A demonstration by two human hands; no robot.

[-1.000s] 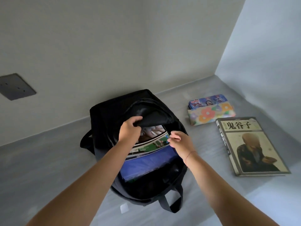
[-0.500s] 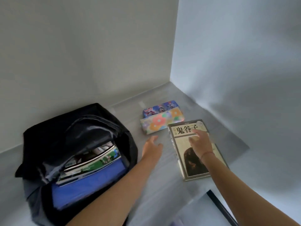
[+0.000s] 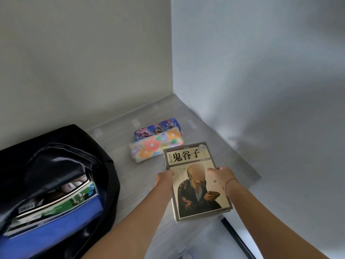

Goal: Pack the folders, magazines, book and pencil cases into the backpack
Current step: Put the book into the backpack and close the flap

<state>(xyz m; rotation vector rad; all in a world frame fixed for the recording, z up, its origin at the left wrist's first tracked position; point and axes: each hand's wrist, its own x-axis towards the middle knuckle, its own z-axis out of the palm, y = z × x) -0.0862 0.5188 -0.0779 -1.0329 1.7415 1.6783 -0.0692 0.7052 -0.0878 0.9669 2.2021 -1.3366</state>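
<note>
The person grasps the book (image 3: 196, 195) with both hands. The left hand (image 3: 164, 179) grips its spine edge, at 9 o'clock of the cover. The right hand (image 3: 220, 175) holds the opposite edge at 3 o'clock, fingers bent over the cover. The book sits over the grey table (image 3: 134, 174), at about 5 o'clock in the view; whether its near end is off the surface cannot be told.

At 11 o'clock from the book, just beside its far corner, lies a floral pencil case (image 3: 155, 149). A blue pencil case (image 3: 157, 128) lies touching it on the far side.

The black backpack (image 3: 56, 156) stands open at 8 o'clock in the view, well left of the book. Inside it are magazines (image 3: 74, 200) with a blue folder (image 3: 61, 225) in front of them.
</note>
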